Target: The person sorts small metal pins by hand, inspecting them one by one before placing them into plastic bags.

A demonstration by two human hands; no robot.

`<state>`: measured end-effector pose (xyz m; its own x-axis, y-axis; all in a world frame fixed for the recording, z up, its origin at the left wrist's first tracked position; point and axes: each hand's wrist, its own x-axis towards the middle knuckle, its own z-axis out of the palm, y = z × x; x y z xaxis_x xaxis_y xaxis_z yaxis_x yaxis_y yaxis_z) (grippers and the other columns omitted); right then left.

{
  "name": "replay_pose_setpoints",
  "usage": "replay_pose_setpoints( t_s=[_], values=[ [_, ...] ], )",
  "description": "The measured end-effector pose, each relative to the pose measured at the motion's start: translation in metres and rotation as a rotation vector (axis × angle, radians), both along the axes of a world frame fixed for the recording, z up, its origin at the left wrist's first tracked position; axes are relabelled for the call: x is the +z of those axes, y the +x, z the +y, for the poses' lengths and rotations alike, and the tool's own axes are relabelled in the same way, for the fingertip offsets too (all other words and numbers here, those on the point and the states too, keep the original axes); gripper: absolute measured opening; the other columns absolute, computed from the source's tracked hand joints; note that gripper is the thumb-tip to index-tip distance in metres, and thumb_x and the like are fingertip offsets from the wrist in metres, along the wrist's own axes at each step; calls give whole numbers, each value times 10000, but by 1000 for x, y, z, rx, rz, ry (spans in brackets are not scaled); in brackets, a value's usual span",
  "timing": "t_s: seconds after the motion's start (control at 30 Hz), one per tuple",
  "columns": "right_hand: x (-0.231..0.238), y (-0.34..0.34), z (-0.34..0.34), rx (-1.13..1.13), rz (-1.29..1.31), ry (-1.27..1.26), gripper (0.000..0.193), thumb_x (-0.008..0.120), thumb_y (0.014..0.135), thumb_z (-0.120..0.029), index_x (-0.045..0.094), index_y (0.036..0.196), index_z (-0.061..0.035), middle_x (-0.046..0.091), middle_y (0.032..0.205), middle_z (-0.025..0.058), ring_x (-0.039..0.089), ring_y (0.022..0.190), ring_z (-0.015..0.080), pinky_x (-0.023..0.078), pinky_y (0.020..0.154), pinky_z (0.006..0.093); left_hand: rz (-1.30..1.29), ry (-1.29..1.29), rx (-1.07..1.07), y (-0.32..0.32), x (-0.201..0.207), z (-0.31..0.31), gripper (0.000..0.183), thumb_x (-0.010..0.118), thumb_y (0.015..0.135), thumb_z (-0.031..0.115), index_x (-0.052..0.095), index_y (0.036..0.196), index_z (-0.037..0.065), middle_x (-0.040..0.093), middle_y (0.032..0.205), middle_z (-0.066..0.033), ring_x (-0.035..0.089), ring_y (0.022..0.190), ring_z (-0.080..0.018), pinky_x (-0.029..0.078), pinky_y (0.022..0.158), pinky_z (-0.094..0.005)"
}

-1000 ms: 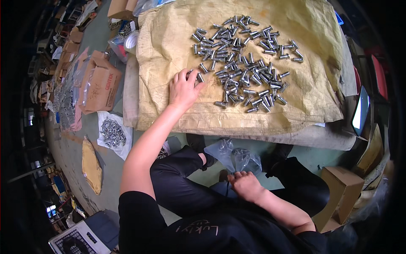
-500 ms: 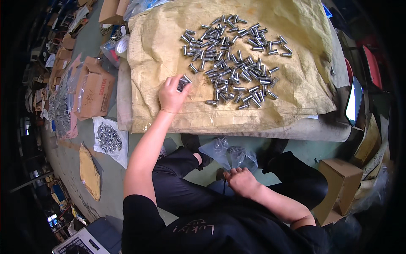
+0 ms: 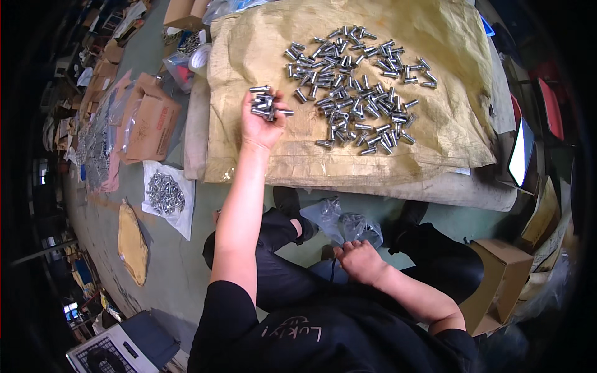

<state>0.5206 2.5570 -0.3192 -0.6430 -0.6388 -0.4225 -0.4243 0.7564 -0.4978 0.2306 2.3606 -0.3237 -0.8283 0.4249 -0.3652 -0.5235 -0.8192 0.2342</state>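
Note:
Several shiny metal bolts (image 3: 263, 107) lie across the upturned palm of my left hand (image 3: 260, 132), its fingers curled around them. That hand is raised over the left part of a tan woven sheet (image 3: 242, 56), just left of a spread-out heap of similar bolts (image 3: 343, 117). Low over my lap, my right hand (image 3: 362, 265) is closed, and a thin dark strip shows beside its fingers. What it grips, if anything, is hidden. Just beyond it is a clear plastic bag (image 3: 360, 227).
On the floor at left, a white sheet (image 3: 188, 219) bears more bolts, near an open cardboard box (image 3: 152, 127) and a flat tan piece (image 3: 132, 245). Another cardboard box (image 3: 513, 256) stands at lower right. A tape roll (image 3: 199, 58) sits beside the woven sheet's left edge.
My left hand has turned palm up, showing the bolts in it, and sits slightly higher in view. The whole view has shifted a little. My right hand stays closed over my lap.

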Motion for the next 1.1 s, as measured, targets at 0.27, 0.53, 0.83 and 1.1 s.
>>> replay_pose_setpoints(
  t_s=[0.27, 0.53, 0.83, 1.1],
  values=[
    [19, -29, 26, -325, 180, -368, 315, 589, 728, -125, 527, 1019, -21, 569, 793, 108, 588, 713, 215, 474, 597, 325, 91, -237, -273, 82, 30, 6, 360, 494, 837, 422, 551, 954, 86, 574, 772, -41, 517, 588, -131, 314, 353, -172],
    [82, -43, 9, -680, 203, -879, 374, 687, 666, -48, 579, 1024, -54, 520, 844, 83, 524, 643, 149, 439, 568, 266, 97, -506, -516, 224, 85, 26, 301, 528, 849, 329, 526, 949, 45, 560, 724, -44, 525, 527, -81, 336, 326, -166],
    [48, 19, -11, -863, -116, -1376, 190, 649, 725, -8, 627, 913, 14, 532, 902, 83, 544, 771, 123, 451, 652, 216, 58, -457, -523, 285, 95, 21, 227, 485, 869, 209, 514, 995, 22, 557, 742, -63, 507, 527, -49, 339, 335, -153],
    [43, 43, -18, -853, -97, -1438, 176, 602, 763, 4, 618, 938, 5, 541, 909, 79, 539, 786, 113, 449, 657, 212, 134, -694, -424, 316, 92, 20, 211, 518, 839, 129, 521, 1011, 7, 561, 735, -43, 494, 530, -30, 340, 374, -149]
  ],
)
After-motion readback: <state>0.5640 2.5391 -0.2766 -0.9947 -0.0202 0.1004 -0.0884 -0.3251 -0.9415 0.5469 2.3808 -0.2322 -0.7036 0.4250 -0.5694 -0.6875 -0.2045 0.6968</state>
